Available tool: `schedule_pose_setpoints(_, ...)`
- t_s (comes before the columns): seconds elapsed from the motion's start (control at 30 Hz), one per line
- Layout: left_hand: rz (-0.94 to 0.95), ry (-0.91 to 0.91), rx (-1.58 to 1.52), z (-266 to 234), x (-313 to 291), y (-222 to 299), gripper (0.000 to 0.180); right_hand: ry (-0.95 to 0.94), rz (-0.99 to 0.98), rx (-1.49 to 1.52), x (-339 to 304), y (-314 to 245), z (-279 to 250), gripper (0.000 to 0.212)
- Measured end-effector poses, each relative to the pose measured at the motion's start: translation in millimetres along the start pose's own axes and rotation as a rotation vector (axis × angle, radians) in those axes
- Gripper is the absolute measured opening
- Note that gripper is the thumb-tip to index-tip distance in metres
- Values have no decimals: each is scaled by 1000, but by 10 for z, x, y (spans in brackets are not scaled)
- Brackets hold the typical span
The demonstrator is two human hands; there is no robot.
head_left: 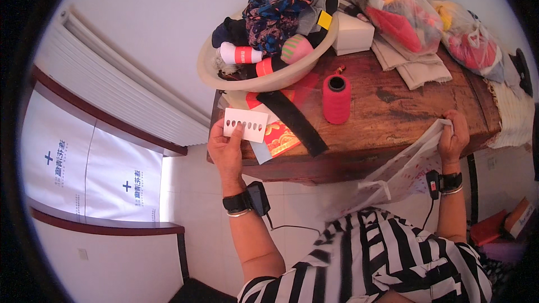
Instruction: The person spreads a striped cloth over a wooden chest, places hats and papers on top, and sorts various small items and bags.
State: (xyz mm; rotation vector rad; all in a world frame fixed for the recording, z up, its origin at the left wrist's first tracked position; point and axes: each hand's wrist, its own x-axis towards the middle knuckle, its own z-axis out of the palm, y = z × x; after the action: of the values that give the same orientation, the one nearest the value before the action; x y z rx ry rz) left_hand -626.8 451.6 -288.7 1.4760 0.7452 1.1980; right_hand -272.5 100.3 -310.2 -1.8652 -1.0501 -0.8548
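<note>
Between the thumb and fingers of my left hand [226, 148] is a white card [255, 118] with a row of several oval holes or spots, held over the table's left front corner. My right hand [456, 140] is closed on the edge of a whitish see-through plastic bag [401, 171], which hangs in front of the table toward my lap. Beside the card lie a red and gold printed paper [283, 139], a light blue paper [261, 152] and a long black strip [292, 123]. A red cone of thread [337, 104] stands upright farther right.
The wooden table [387, 109] carries a pale basin [264, 83] heaped with cloth and thread spools. Behind are a white box [353, 36], folded beige cloth [412, 70] and stuffed plastic bags [404, 19]. A whitish cloth [508, 115] covers the right edge.
</note>
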Motion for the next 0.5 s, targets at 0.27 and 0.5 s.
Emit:
schedule_pose_setpoints(0.27, 54, 78, 86, 26, -5, 44, 14, -2, 13, -10, -13, -2, -8, 16)
schedule_pose_setpoints(0.5, 55, 118, 259, -78, 26, -32, 19, 16, -16, 20, -34, 37, 1, 16)
